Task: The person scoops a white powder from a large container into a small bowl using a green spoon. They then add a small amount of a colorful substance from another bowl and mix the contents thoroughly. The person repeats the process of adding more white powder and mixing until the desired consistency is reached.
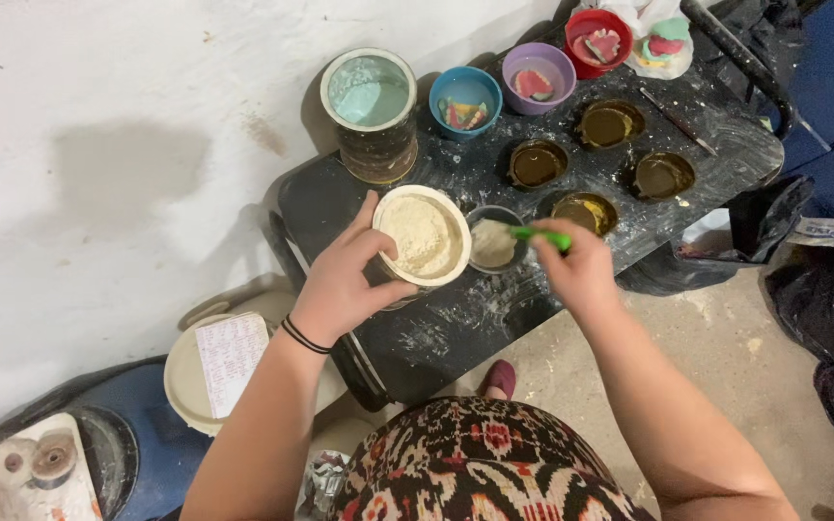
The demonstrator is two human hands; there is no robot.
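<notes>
- White tub of pale powder point(422, 236), near the black table's point(436, 328) front edge, grasped by the left hand point(345, 280).
- Right hand point(581, 270) clenched on a green-handled scoop point(533, 234) over a small cup point(494, 243).

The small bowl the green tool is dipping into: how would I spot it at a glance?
Find the black tray against the white wall. At its near edge the left hand grips a white tub of powder; the small bowl touches its right side. Unlike the brown-filled cups behind, it holds pale grey paste.
</notes>
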